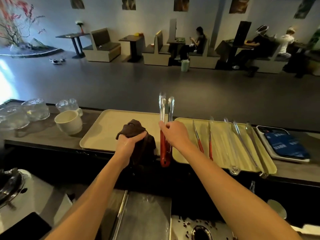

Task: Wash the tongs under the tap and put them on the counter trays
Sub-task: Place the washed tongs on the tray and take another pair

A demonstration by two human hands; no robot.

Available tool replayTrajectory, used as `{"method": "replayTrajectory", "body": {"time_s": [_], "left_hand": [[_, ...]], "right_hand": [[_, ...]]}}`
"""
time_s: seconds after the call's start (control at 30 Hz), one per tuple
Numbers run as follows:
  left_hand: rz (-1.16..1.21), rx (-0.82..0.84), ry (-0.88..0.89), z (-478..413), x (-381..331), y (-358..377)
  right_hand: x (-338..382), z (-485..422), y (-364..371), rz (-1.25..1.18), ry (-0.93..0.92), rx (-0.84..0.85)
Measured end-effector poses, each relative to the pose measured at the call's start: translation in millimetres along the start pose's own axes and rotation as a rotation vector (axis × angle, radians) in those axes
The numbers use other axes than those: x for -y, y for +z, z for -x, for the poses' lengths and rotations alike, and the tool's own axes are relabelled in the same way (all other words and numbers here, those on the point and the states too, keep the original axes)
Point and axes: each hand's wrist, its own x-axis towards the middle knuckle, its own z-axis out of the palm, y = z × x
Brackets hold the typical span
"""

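So the person's right hand [174, 134] has its fingers [162, 124] pinched around a pair of red-handled tongs [165, 129], gripping them about midway, just where the red handles meet the metal arms. The tongs are held more or less upright in the air over the gap between the two beige trays, metal tips pointing up and away, slightly parted, red end hanging down past the front edge of the worktop [43, 135]. The left hand [129, 142] is closed tight on a dark brown cloth [138, 135], bunched up and resting on the near right corner of the left tray [103, 132]. The right tray [223, 153] already has several other tongs lying on it side by side: two with red handles [204, 141] nearer the hand and a few all-metal ones [242, 146] further right. Off to the left on the worktop there's a white mug [69, 122] tipped on its side plus some glass jugs [35, 109]. The sink [200, 229] is down below between the forearms, with dark specks around the drain.
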Motion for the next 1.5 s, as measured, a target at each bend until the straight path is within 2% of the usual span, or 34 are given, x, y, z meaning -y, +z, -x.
{"method": "replayTrajectory", "body": {"time_s": [0.23, 0.47, 0.63, 0.73, 0.8, 0.87, 1.1, 1.27, 1.5], "left_hand": [[-0.011, -0.040, -0.008, -16, 6, -3], [0.015, -0.076, -0.012, -18, 8, -11], [0.064, -0.100, -0.007, -10, 6, -22], [0.101, -0.096, 0.007, -1, 3, -36], [0.113, -0.107, 0.018, 7, 1, -48], [0.121, -0.135, 0.018, 16, 0, -60], [0.089, -0.215, 0.033, 76, 0, -131], [0.083, -0.278, 0.080, 131, 3, -193], [0.068, -0.432, 0.085, 215, 26, -288]], "right_hand": [[9, -36, 27, 0.312, 0.020, 0.080], [9, -50, 47, 0.381, 0.048, 0.145], [10, -42, 54, 0.478, 0.083, 0.096], [14, -31, 52, 0.551, 0.041, 0.004], [21, -18, 51, 0.486, -0.031, -0.044], [31, -2, 52, 0.323, -0.115, -0.056], [103, 88, 75, -0.174, -0.239, 0.092], [153, 161, 113, -0.378, -0.236, 0.177], [214, 257, 178, -0.478, -0.240, 0.359]]}}
